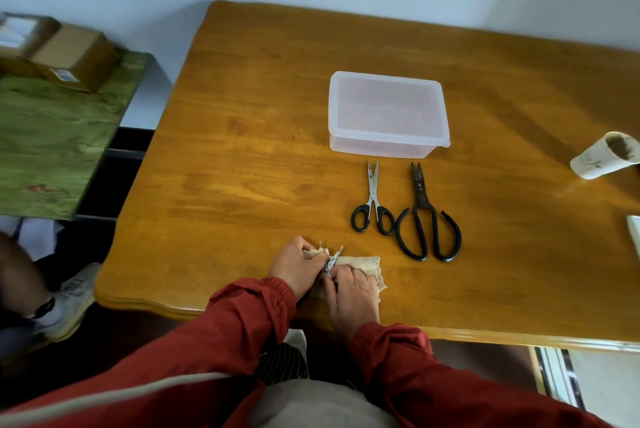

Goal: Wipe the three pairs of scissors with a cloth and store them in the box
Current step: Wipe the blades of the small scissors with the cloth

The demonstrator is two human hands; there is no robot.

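Note:
Near the table's front edge, my left hand (297, 266) pinches a beige cloth (367, 266) around one blade of a small pair of scissors (333, 258), whose blades are spread apart. My right hand (351, 296) grips that pair's handles, which are hidden under the fingers. A silver pair of scissors with black handles (372, 203) lies flat to the right. Beside it lies a larger all-black pair (425, 219). Beyond both stands a translucent plastic box (388, 114) with its lid on.
A paper cup (606, 155) lies on its side at the table's right edge. A white object (634, 230) pokes in at the far right. Left of the table is a green surface (52, 136) bearing cardboard boxes (74, 57). Another person's shoe (67, 299) is at lower left.

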